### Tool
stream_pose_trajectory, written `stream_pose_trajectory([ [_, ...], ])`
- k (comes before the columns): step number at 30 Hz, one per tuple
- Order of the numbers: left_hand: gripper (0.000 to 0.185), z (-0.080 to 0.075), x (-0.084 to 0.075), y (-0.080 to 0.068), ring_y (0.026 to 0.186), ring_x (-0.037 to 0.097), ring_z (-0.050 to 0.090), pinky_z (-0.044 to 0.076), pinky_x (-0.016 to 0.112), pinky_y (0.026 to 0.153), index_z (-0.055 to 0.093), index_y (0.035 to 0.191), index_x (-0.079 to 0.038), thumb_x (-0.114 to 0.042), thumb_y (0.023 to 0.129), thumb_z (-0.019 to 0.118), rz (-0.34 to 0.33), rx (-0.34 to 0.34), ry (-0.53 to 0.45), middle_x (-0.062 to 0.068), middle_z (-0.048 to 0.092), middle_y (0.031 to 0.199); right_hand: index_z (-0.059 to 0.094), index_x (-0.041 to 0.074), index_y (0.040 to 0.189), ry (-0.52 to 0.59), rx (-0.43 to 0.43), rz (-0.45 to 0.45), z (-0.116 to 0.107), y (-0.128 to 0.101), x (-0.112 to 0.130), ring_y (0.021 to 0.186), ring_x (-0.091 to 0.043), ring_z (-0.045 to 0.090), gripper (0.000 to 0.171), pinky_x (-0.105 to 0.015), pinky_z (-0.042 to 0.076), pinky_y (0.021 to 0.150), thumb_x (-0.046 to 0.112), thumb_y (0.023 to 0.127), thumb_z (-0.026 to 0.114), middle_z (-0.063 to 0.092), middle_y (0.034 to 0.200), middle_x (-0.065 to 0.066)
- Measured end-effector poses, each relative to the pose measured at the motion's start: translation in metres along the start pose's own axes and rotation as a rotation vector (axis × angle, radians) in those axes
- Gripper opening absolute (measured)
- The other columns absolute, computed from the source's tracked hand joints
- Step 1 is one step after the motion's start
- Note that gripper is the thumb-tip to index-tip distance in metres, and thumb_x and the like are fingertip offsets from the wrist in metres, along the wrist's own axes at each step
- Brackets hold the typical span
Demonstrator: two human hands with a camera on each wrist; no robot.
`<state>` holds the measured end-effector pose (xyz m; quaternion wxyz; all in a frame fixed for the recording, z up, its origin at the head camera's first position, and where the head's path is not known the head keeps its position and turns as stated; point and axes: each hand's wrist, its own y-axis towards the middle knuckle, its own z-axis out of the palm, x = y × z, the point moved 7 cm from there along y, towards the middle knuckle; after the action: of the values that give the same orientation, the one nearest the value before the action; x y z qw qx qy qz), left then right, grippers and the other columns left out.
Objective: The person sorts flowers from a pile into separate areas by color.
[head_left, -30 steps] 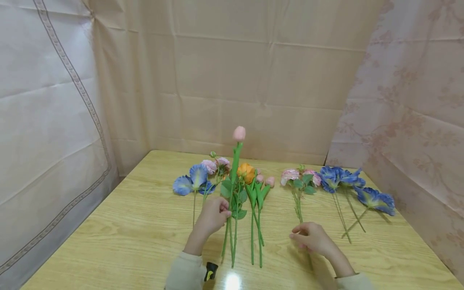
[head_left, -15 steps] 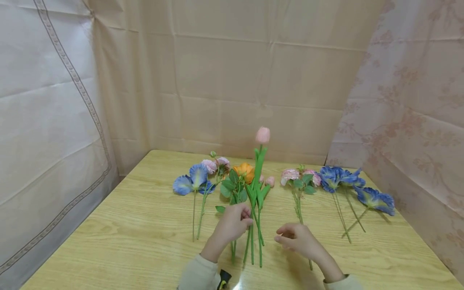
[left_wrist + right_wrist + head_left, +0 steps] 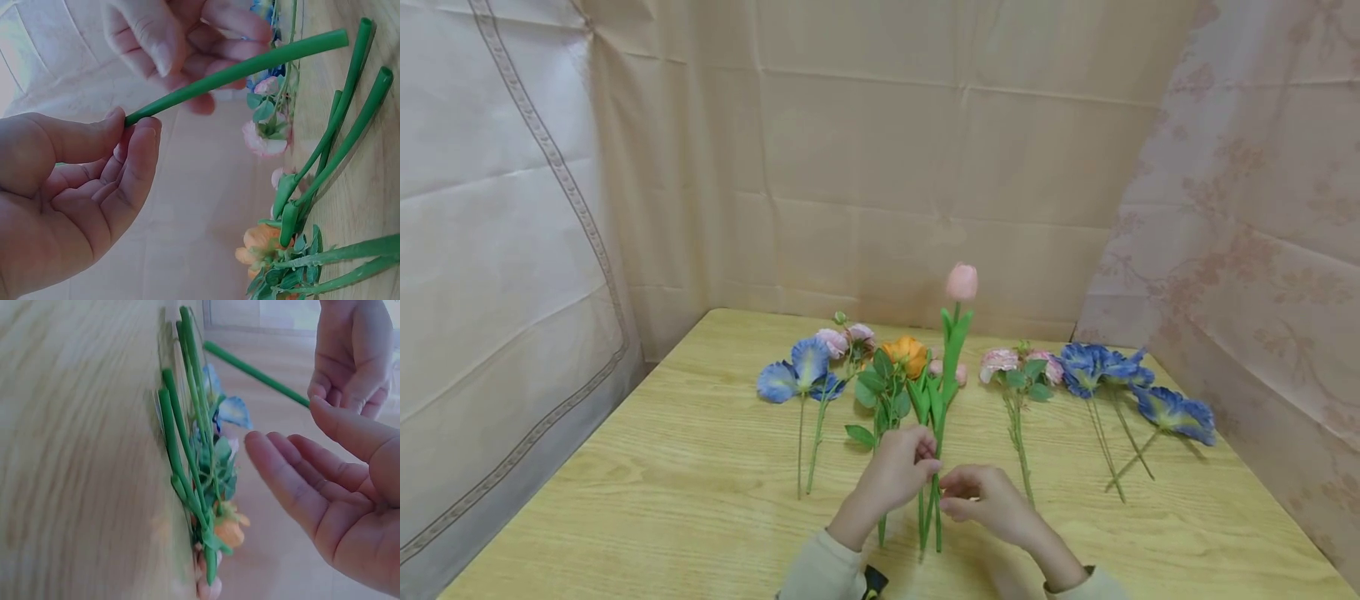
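Note:
My left hand (image 3: 891,471) pinches the green stem (image 3: 262,65) of a pink artificial tulip (image 3: 962,283) between thumb and forefinger. Its bloom stands above the table, and the stem's lower end sticks out past my fingers. Close on the right is my right hand (image 3: 988,502), with parted, slightly bent fingers (image 3: 281,469) beside that stem and nothing in their grasp. Beneath the two hands, more tulips (image 3: 340,125) lie on the table, their stems crossing. Just left of them lies an orange flower (image 3: 906,357) with broad green leaves.
On the wooden table (image 3: 685,467), a blue flower (image 3: 808,367) and pale pink blooms (image 3: 847,340) lie at left. Further right are a pink-and-white flower stem (image 3: 1017,417) and several blue flowers (image 3: 1176,414). A black-and-yellow object (image 3: 874,581) is partly hidden by my left sleeve. Cloth curtains enclose the back and sides.
The left hand has carried the upright tulip rightward, from over the orange flower to over the lying tulips. My right hand has moved left, up to the stem.

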<state>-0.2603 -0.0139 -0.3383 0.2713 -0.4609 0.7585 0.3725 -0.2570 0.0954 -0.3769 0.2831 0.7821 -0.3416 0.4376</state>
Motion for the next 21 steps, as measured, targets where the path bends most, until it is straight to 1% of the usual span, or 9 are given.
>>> stream_pose_trajectory([
  [4, 0.008, 0.002, -0.0008, 0.0003, 0.058, 0.005, 0.047, 0.041, 0.018, 0.052, 0.056, 0.079, 0.0, 0.003, 0.079, 0.064, 0.004, 0.001, 0.001, -0.003, 0.053, 0.067, 0.055, -0.016, 0.099, 0.058, -0.011, -0.004, 0.0037, 0.0018, 0.0012, 0.075, -0.022, 0.062, 0.024, -0.029, 0.052, 0.061, 0.003, 0.085, 0.058, 0.061, 0.086, -0.018],
  [7, 0.009, 0.0033, -0.0012, 0.0, 0.059, 0.005, 0.048, 0.042, 0.018, 0.052, 0.055, 0.079, -0.001, 0.003, 0.079, 0.063, 0.005, 0.007, -0.007, -0.002, 0.054, 0.068, 0.055, -0.017, 0.097, 0.097, -0.019, -0.001, 0.0056, 0.0031, 0.0004, 0.073, -0.027, 0.062, 0.022, -0.03, 0.052, 0.061, 0.0, 0.085, 0.057, 0.06, 0.083, -0.018],
  [9, 0.009, 0.0036, -0.0015, -0.0001, 0.059, 0.005, 0.049, 0.042, 0.018, 0.052, 0.055, 0.079, -0.001, 0.003, 0.079, 0.063, 0.006, 0.009, -0.013, -0.002, 0.054, 0.069, 0.055, -0.017, 0.096, 0.109, -0.025, -0.002, 0.0068, 0.0036, 0.0005, 0.072, -0.026, 0.062, 0.02, -0.031, 0.052, 0.06, -0.001, 0.085, 0.057, 0.06, 0.081, -0.018],
  [15, 0.01, 0.0044, -0.0001, 0.0005, 0.059, 0.005, 0.049, 0.042, 0.018, 0.053, 0.055, 0.079, -0.003, 0.002, 0.079, 0.064, 0.002, 0.006, -0.003, -0.002, 0.054, 0.069, 0.056, -0.013, 0.087, 0.106, -0.044, -0.008, 0.0095, 0.0043, 0.0006, 0.067, -0.018, 0.062, 0.013, -0.03, 0.052, 0.059, 0.0, 0.084, 0.057, 0.059, 0.078, -0.016],
  [21, 0.007, 0.0055, 0.0044, 0.0011, 0.062, 0.006, 0.05, 0.042, 0.019, 0.056, 0.058, 0.083, -0.001, -0.001, 0.08, 0.064, -0.002, 0.008, 0.02, -0.003, 0.055, 0.069, 0.056, -0.012, 0.085, 0.123, -0.051, 0.025, 0.0106, 0.0063, -0.0039, 0.067, -0.019, 0.062, 0.01, -0.031, 0.052, 0.059, -0.001, 0.084, 0.057, 0.059, 0.077, -0.016],
])
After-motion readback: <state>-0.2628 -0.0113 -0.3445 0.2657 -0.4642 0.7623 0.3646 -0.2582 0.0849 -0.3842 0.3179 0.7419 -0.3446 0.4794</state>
